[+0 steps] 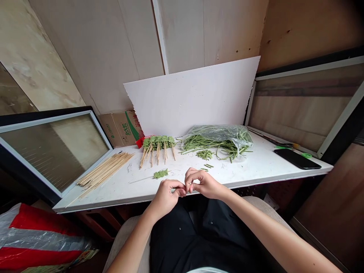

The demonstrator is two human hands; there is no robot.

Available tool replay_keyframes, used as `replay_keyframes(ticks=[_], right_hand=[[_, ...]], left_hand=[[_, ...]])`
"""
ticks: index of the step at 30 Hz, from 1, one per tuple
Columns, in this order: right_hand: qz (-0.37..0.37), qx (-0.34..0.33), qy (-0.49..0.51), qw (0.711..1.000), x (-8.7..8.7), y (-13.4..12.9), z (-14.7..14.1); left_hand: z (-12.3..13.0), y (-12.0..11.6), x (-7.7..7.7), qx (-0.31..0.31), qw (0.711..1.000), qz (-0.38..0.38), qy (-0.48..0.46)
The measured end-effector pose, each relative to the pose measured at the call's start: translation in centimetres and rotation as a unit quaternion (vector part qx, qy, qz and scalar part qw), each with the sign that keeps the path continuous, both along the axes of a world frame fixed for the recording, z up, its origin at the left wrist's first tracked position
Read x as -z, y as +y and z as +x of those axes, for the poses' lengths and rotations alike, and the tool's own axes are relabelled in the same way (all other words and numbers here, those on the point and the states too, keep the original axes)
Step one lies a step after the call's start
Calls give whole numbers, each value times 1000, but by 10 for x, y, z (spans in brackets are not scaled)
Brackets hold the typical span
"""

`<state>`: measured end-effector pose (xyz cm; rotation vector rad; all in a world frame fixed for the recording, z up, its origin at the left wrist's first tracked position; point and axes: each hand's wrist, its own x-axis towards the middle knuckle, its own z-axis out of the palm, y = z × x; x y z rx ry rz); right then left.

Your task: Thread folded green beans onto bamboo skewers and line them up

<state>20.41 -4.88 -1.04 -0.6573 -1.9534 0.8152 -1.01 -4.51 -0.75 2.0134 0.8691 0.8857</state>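
My left hand (168, 194) and my right hand (202, 183) meet at the front edge of the white table, fingers pinched together. Whatever they hold is hidden between the fingertips. Just beyond my left hand lies a skewer threaded with green bean pieces (160, 174), its bare stick pointing left. A few loose bean pieces (208, 165) lie past my right hand, with a small heap of cut green beans (204, 154) farther back. Finished-looking bean skewers (158, 144) are stacked at the back, sticks toward me.
Bare bamboo skewers (106, 168) are piled at the left. Long green beans (199, 141) spill from a clear plastic bag (227, 133) at the back. A black phone (297, 158) lies at the right. A white board (193, 99) and a cardboard box (121, 129) stand behind.
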Motion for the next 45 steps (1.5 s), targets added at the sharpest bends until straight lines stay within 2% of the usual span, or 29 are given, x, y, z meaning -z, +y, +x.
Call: replay_keyframes(ticks=[2,4,8,11,15,18,22,24,27,39,42,45], right_hand=[[-10,-10,10,1000,-1,1,2],[-7,14,20,1000,-1,5,6],[52,156,-20,986,10,30,34],[80,283,-98,951,30,58,68],[23,404,-158,901,62,83,110],[-22,456,-170,873,79,87,127],[23,502,-210,838,90,88,132],[34,506,-247,826,93,90,133],[22,484,-289,826,95,93,134],[24,366,-260,893,87,91,114],[28,379,-238,894,77,86,107],[65,364,-163,915,50,71,88]], left_hand=[[-1,1,-1,5,1000,-10,-1],[-2,2,-3,5,1000,-22,-9],[-5,4,-7,-4,998,-50,-25],[-6,5,-6,-12,998,-53,-17],[-6,6,-4,-10,999,-43,-11],[-6,7,-3,-9,999,-44,-9],[-6,8,-2,-9,999,-45,-8],[-6,7,-2,-9,999,-44,-7],[-5,7,-2,-8,999,-42,-5],[-7,11,4,11,999,-41,-4],[-7,11,3,7,1000,-19,-2],[-7,12,2,-13,1000,13,-3]])
